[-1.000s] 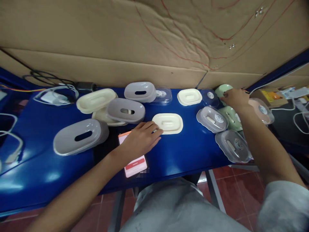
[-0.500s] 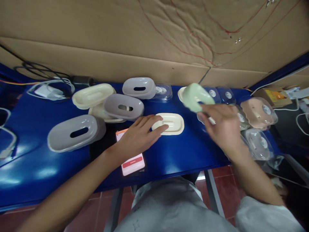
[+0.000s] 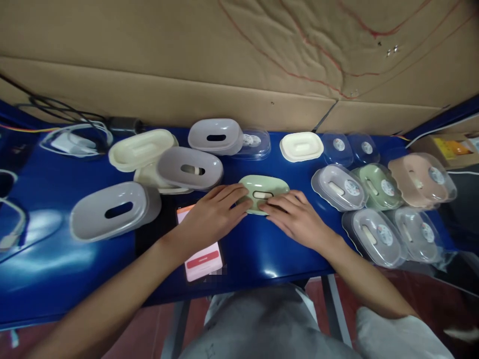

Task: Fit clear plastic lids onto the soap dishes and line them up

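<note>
A green oval plastic cover (image 3: 265, 182) with a slot in its middle lies in front of me, over the spot of a cream base, part of which shows pale through the slot. My left hand (image 3: 214, 213) grips the cover's left end, fingers on top and thumb at the near side. At the right end, my right hand (image 3: 299, 219) holds it the same way, its fingertips close to the slot. Whether the cover sits fully down on the base cannot be told. A smartphone (image 3: 204, 260) with a lit screen lies partly under my left forearm.
Grey slotted covers (image 3: 112, 209) and cream oval pieces (image 3: 140, 148) lie to the left. Another cream base (image 3: 301, 146) is at the back. Several boxes with clear lids (image 3: 377, 237) crowd the right side. Cables (image 3: 80, 139) lie at the far left. Cardboard (image 3: 168, 50) stands behind the blue table.
My right hand has brought the green cover from the back right down onto the cream base in the middle. The left hand has stayed at the base's left end.
</note>
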`<action>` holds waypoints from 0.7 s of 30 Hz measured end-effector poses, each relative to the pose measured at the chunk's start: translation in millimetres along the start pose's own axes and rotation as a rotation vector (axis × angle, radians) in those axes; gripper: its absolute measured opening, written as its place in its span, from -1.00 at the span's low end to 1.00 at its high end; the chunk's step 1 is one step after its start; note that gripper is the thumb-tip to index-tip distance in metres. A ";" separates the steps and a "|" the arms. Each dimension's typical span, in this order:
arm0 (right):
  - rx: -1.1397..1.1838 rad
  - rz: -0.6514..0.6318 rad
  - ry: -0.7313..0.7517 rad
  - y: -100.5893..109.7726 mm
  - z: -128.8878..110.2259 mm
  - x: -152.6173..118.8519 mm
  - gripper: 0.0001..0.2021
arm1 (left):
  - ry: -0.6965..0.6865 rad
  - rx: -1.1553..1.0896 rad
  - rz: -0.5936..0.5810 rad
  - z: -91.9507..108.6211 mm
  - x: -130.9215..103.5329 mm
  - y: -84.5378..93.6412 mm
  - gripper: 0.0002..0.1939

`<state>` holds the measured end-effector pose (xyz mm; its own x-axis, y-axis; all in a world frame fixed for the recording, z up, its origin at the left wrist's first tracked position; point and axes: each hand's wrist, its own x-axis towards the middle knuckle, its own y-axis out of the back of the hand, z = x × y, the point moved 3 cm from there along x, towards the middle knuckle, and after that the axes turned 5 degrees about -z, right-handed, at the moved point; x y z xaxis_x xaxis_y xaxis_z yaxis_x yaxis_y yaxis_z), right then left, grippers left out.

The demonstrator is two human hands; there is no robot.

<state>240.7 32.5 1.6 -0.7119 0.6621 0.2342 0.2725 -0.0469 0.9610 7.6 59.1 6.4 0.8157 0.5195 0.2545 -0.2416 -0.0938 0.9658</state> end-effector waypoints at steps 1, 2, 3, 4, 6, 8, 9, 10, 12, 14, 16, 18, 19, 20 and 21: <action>0.010 0.002 -0.007 -0.5 0.3 0.3 -0.74 | 0.003 -0.009 -0.007 0.2 0.1 -0.2 -0.80; 0.021 0.004 -0.011 -0.5 0.1 0.5 -0.73 | 0.005 -0.017 -0.011 0.3 0.1 -0.4 -0.80; 0.038 0.005 -0.010 0.5 -0.6 0.7 -0.73 | 0.008 -0.024 -0.014 0.5 0.0 -0.6 -0.80; 0.060 0.009 -0.005 3.0 -1.3 0.4 -0.72 | 0.011 -0.030 -0.016 0.5 -0.2 -1.0 -0.80; 0.101 0.023 -0.002 13.1 0.1 -1.3 -0.70 | 0.021 -0.045 -0.016 0.3 -0.5 -1.6 -0.79; 0.089 0.037 -0.070 30.1 11.9 -4.3 -0.68 | 0.030 -0.058 -0.023 0.1 -0.8 -1.9 -0.78; 0.050 0.041 -0.144 40.3 23.3 -5.9 -0.67 | 0.031 -0.061 -0.033 0.2 -0.8 -2.1 -0.78; -0.006 0.041 -0.236 50.8 38.1 -7.5 -0.66 | 0.032 -0.058 -0.042 0.4 -0.8 -2.2 -0.78; -0.141 0.022 -0.436 70.5 74.1 -9.9 -0.63 | 0.031 -0.044 -0.052 1.0 -0.9 -2.0 -0.78; -0.211 -0.046 -0.577 83.2 109.5 -10.5 -0.61 | 0.031 -0.030 -0.050 1.6 -1.0 -1.8 -0.77; -0.188 -0.089 -0.641 88.3 134.3 -10.0 -0.64 | 0.036 -0.028 -0.038 1.9 -1.0 -1.5 -0.76; -0.123 -0.084 -0.660 87.9 145.1 -9.1 -0.66 | 0.042 -0.043 -0.035 2.1 -0.7 -1.2 -0.77; -0.095 -0.069 -0.665 86.7 145.9 -8.7 -0.65 | 0.045 -0.056 -0.038 2.2 -0.4 -1.0 -0.77; -0.073 -0.051 -0.671 85.2 144.7 -8.3 -0.64 | 0.047 -0.070 -0.042 2.4 -0.1 -0.7 -0.78; -0.054 -0.032 -0.678 84.0 142.1 -7.8 -0.63 | 0.049 -0.081 -0.047 2.5 0.1 -0.5 -0.78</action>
<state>361.1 129.7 59.6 -0.1512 0.9854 0.0781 0.2126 -0.0448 0.9761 9.1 57.1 6.0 0.8007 0.5630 0.2046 -0.2470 -0.0009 0.9690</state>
